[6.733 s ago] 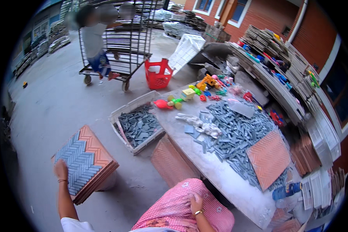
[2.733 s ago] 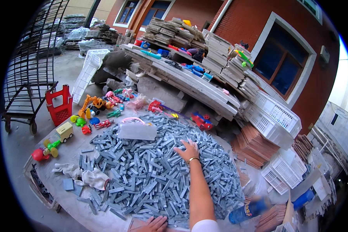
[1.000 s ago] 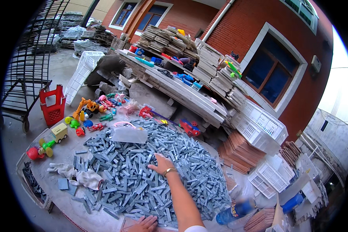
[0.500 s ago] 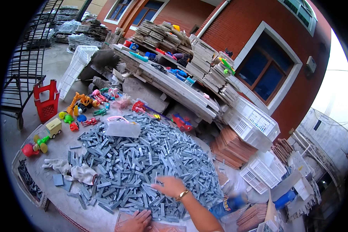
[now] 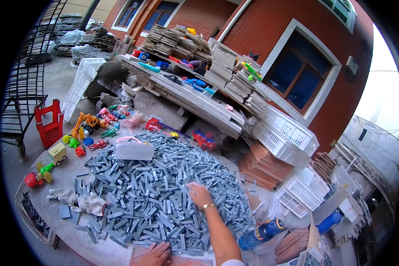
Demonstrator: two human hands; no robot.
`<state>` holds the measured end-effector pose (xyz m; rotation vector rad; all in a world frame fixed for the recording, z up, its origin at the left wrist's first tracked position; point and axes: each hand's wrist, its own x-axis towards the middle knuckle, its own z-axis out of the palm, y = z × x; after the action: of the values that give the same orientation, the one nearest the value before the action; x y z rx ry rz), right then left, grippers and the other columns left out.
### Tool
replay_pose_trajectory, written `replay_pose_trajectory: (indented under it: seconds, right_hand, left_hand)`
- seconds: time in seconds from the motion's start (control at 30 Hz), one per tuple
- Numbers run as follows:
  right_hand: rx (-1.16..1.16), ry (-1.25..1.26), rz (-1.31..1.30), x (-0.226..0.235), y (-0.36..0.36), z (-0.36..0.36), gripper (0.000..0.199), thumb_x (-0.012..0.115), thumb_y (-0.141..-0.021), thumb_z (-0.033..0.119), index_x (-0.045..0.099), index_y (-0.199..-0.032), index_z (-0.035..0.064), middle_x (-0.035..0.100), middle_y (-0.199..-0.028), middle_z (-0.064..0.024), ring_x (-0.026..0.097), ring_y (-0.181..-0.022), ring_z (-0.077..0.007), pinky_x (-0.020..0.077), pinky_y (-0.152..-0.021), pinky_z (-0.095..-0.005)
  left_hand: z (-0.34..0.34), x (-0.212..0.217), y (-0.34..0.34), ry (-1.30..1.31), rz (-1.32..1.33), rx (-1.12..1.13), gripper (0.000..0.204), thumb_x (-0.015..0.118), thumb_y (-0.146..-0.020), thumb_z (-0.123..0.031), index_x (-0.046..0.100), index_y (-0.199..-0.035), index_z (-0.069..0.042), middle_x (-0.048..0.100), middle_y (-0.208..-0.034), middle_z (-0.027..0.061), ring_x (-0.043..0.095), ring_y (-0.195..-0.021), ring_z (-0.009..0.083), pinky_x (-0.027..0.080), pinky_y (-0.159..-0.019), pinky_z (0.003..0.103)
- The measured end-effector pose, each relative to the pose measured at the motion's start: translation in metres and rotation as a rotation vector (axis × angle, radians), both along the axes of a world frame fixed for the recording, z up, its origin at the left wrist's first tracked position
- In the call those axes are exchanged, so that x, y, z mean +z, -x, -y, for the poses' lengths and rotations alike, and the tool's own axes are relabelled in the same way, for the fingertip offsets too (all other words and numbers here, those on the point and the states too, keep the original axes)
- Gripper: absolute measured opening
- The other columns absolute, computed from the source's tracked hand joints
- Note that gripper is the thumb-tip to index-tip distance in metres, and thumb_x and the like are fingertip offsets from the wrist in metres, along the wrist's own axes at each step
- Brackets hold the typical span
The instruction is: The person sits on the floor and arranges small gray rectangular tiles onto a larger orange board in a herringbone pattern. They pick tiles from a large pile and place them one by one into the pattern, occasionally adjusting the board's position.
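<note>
A wide heap of small grey blocks (image 5: 155,190) covers the table top. My right hand (image 5: 198,194) lies palm down on the right part of the heap, fingers spread over the blocks, a bracelet on the wrist. My left hand (image 5: 154,255) rests at the near edge of the table on a flat orange-brown panel (image 5: 181,261), just below the heap. Neither hand shows anything lifted or gripped.
Colourful plastic toys (image 5: 88,128) lie at the table's left, near a clear bag (image 5: 134,150) and white rags (image 5: 80,201). A blue bottle (image 5: 260,233) lies right. White crates (image 5: 286,137), stacked orange panels (image 5: 261,166), a red basket (image 5: 49,124) and a metal cart (image 5: 20,88) surround the table.
The view swung from the floor and a panel stack up to the table. My right hand drew back across the grey heap toward me, and my left hand came to the near edge.
</note>
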<state>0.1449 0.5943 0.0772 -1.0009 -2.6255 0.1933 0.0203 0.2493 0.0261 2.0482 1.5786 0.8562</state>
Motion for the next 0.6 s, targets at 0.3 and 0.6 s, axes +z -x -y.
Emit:
replay_pose_trajectory:
  seconds: [0.3,0.6]
  right_hand:
    - [0.199,0.073,-0.249,0.037,-0.015,0.099,0.047,0.056,-0.089,0.036,0.052,-0.126,0.0065,0.054,-0.128,-0.0171,0.049,-0.121,-0.0323,0.0375,-0.102,-0.0368]
    - [-0.473,0.075,0.132,0.019,0.077,0.002,0.076,0.066,-0.074,0.054,0.04,-0.138,0.0201,0.039,-0.142,-0.0175,0.033,-0.134,-0.0326,0.0264,-0.101,-0.061]
  left_hand:
    - [0.002,0.006,0.001,0.023,-0.006,-0.007,0.05,0.056,-0.086,-0.025,0.049,-0.124,0.007,0.04,-0.14,0.02,0.033,-0.133,0.0327,0.026,-0.112,0.04]
    - [0.001,0.005,-0.001,-0.068,-0.033,-0.018,0.048,0.057,-0.086,-0.024,0.05,-0.122,0.006,0.041,-0.138,0.0211,0.035,-0.132,0.035,0.026,-0.111,0.044]
